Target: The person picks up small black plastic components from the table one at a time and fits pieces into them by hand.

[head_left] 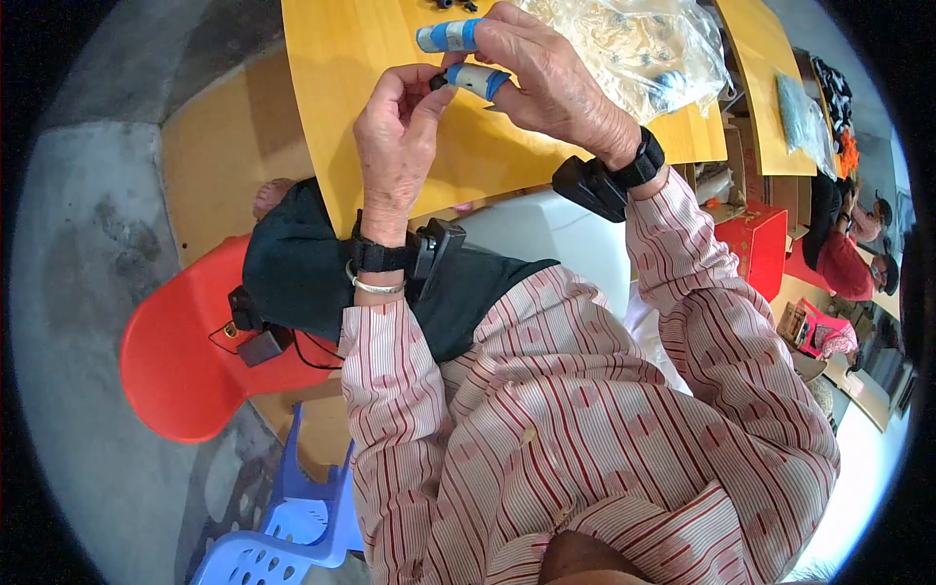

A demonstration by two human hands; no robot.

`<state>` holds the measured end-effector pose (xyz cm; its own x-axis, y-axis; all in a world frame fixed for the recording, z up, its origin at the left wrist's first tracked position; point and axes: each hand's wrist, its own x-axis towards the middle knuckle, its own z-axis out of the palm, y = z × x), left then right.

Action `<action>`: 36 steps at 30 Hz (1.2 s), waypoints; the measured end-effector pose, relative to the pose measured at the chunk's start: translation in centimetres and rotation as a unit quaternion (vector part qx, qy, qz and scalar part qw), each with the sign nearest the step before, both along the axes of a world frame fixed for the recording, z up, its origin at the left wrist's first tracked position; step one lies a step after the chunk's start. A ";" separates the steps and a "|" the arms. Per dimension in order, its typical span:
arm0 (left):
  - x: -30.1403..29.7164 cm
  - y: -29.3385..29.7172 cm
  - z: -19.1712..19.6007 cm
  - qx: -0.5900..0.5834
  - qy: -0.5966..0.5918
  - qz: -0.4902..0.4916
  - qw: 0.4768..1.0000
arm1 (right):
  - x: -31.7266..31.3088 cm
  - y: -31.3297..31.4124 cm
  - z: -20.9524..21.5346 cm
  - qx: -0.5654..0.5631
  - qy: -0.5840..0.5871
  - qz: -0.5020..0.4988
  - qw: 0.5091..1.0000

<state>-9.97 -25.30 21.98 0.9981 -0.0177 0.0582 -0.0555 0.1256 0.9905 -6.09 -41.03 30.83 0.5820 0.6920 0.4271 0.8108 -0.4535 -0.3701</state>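
Note:
Over the yellow table (336, 117), my left hand (398, 141) is closed, pinching a small black part (438, 82) between thumb and forefinger. My right hand (561, 88) comes in from the right, its thumb and forefinger wrapped in blue and white tape. The taped thumb (478, 81) reaches up to the black part, while the taped forefinger (448, 37) points left, apart from the thumb. Other fingers of this hand are largely hidden. More small black parts (456, 4) lie at the table's far edge. Beside my right hand is a clear plastic bag (624, 49).
Black devices are strapped to both wrists. A red stool (185, 341) with black boxes and a cable stands at left, and a blue plastic chair (292, 531) below it. At right are a red box (756, 249), another table with bags, and other people (848, 258).

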 end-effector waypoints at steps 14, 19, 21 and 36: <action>-0.2 -0.2 0.1 0.096 -0.051 0.016 0.994 | 0.2 -1.0 -2.7 -0.055 -0.025 -0.038 0.997; -0.3 -0.1 0.6 -0.098 0.044 -0.024 0.994 | 0.5 -2.4 -3.3 -0.049 -0.019 -0.046 0.998; -0.2 0.1 0.4 -0.120 0.051 -0.033 0.991 | 0.4 -2.7 -3.4 -0.070 -0.034 -0.055 0.995; 0.0 0.2 0.5 -0.108 0.073 -0.061 0.990 | -0.2 -0.8 -3.2 -0.189 -0.161 -0.038 0.968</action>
<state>-9.93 -25.07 22.47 0.9875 -0.1407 -0.0715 0.1152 0.3331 0.9358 -6.34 -41.87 27.63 0.5166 0.7945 0.3193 0.8150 -0.5706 0.1012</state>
